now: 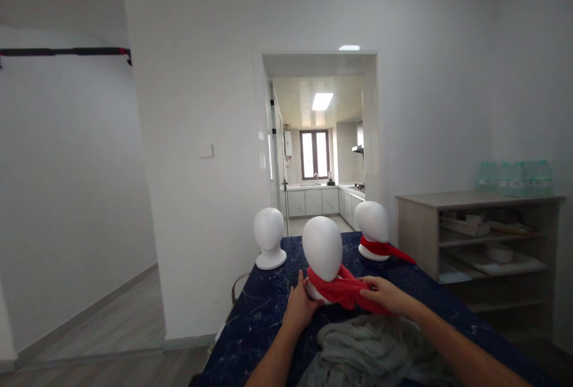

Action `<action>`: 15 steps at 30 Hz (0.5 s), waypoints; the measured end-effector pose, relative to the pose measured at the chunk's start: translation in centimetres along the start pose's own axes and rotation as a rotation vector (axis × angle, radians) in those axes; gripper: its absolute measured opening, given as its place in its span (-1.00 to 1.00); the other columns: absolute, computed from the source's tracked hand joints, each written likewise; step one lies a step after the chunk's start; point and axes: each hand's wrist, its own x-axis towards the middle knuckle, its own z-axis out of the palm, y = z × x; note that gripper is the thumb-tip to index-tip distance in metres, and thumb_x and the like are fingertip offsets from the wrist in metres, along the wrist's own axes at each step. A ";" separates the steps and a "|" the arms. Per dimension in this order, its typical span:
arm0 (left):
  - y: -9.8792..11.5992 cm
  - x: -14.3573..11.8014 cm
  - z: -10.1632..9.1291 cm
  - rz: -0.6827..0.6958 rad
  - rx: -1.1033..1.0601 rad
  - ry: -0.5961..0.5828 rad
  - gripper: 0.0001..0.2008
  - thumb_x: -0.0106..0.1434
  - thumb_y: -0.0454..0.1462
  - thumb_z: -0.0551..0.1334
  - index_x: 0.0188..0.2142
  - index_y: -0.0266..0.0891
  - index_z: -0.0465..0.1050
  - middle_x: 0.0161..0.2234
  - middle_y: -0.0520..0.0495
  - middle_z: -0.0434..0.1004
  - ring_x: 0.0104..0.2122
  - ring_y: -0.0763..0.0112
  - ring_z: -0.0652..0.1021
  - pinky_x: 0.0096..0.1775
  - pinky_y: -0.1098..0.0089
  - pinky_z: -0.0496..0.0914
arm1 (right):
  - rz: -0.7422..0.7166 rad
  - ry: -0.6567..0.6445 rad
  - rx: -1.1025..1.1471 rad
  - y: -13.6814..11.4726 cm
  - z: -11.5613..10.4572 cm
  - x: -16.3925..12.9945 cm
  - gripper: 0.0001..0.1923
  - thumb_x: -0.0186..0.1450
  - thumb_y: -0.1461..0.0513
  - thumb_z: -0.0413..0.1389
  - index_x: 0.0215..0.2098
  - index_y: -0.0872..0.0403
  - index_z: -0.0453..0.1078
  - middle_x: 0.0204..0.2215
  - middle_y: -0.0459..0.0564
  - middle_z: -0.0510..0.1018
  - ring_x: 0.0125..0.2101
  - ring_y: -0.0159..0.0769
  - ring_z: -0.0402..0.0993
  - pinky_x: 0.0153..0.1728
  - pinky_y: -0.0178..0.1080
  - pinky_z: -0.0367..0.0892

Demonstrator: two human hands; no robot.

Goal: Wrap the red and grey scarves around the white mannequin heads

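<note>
A white mannequin head [322, 248] stands near me on the dark blue marbled table [264, 315], with a red scarf [342, 291] wrapped around its neck. My left hand [299, 306] rests against the left side of its base and the scarf. My right hand [385, 294] pinches the scarf's bunched end to the right of the neck. A second white head [372, 229] at the back right also wears a red scarf [387, 249]. A third head [269, 236] at the back left is bare.
A crumpled grey cloth [367, 348] lies on the table between my forearms. A wooden shelf unit [478, 237] with a pack of bottles [514, 177] on top stands to the right. A doorway behind the table opens into a kitchen [320, 187].
</note>
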 end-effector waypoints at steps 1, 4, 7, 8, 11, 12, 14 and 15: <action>-0.1 0.1 0.1 -0.003 0.002 0.000 0.27 0.08 -0.26 0.47 0.56 -0.28 -0.36 0.41 -0.33 0.32 0.45 0.05 0.27 0.49 0.04 -0.23 | 0.001 -0.008 -0.002 0.1 -0.6 -1.1 -0.50 0.29 -0.05 0.24 0.04 0.11 0.57 -0.06 0.06 0.69 -0.13 -0.11 0.58 -0.09 -0.18 0.44; -0.6 0.3 0.2 0.020 0.004 0.009 0.26 0.09 -0.26 0.46 0.56 -0.25 -0.35 0.41 -0.33 0.32 0.45 0.04 0.26 0.48 0.02 -0.21 | 0.007 0.016 -0.057 -0.2 -2.2 -4.9 -0.61 0.34 -0.04 0.20 -0.14 0.11 0.56 -0.21 0.00 0.67 -0.23 -0.18 0.53 -0.20 -0.24 0.38; -0.9 0.5 0.4 0.046 0.005 0.019 0.25 0.10 -0.26 0.45 0.56 -0.26 -0.37 0.40 -0.33 0.34 0.44 0.01 0.28 0.48 -0.01 -0.19 | 0.008 0.079 -0.139 -1.5 -3.3 -8.9 -0.64 0.36 -0.05 0.19 -0.29 0.09 0.50 -0.34 -0.07 0.59 -0.32 -0.25 0.45 -0.28 -0.29 0.33; -0.9 0.5 0.4 0.043 0.005 0.019 0.25 0.10 -0.26 0.44 0.55 -0.27 -0.38 0.40 -0.33 0.34 0.44 0.00 0.28 0.48 -0.02 -0.19 | 0.013 0.089 -0.140 -2.1 -3.6 -10.2 -0.62 0.36 -0.07 0.19 -0.30 0.08 0.49 -0.35 -0.07 0.58 -0.32 -0.25 0.44 -0.29 -0.29 0.34; -0.8 0.6 0.4 0.036 -0.006 0.006 0.27 0.12 -0.23 0.44 0.55 -0.26 -0.44 0.39 -0.33 0.36 0.43 -0.03 0.28 0.47 -0.08 -0.21 | 0.035 0.118 -0.044 -3.8 -4.8 -13.9 -0.54 0.32 -0.16 0.21 -0.29 0.06 0.51 -0.34 -0.04 0.58 -0.30 -0.21 0.48 -0.26 -0.26 0.42; -0.8 0.6 0.3 0.043 -0.007 0.001 0.28 0.12 -0.22 0.44 0.55 -0.25 -0.46 0.39 -0.32 0.37 0.44 -0.04 0.28 0.47 -0.11 -0.22 | 0.047 0.141 -0.001 -4.3 -5.4 -15.0 -0.53 0.29 -0.18 0.22 -0.28 0.05 0.53 -0.33 -0.02 0.60 -0.29 -0.17 0.52 -0.25 -0.23 0.46; -0.8 0.6 0.1 0.078 0.000 0.010 0.25 0.12 -0.25 0.43 0.55 -0.22 -0.41 0.40 -0.31 0.35 0.44 -0.03 0.27 0.46 -0.09 -0.16 | 0.073 0.265 0.038 -5.1 -6.8 -17.1 -0.50 0.22 -0.21 0.26 -0.27 0.03 0.56 -0.32 0.04 0.64 -0.28 -0.09 0.58 -0.28 -0.17 0.52; -0.8 0.6 0.0 0.096 0.011 0.031 0.20 0.11 -0.31 0.41 0.55 -0.20 -0.34 0.41 -0.30 0.34 0.43 0.00 0.29 0.46 -0.02 -0.09 | 0.085 0.365 0.045 -5.3 -7.6 -18.0 -0.49 0.17 -0.22 0.29 -0.27 0.02 0.58 -0.32 0.07 0.66 -0.29 -0.04 0.62 -0.31 -0.14 0.55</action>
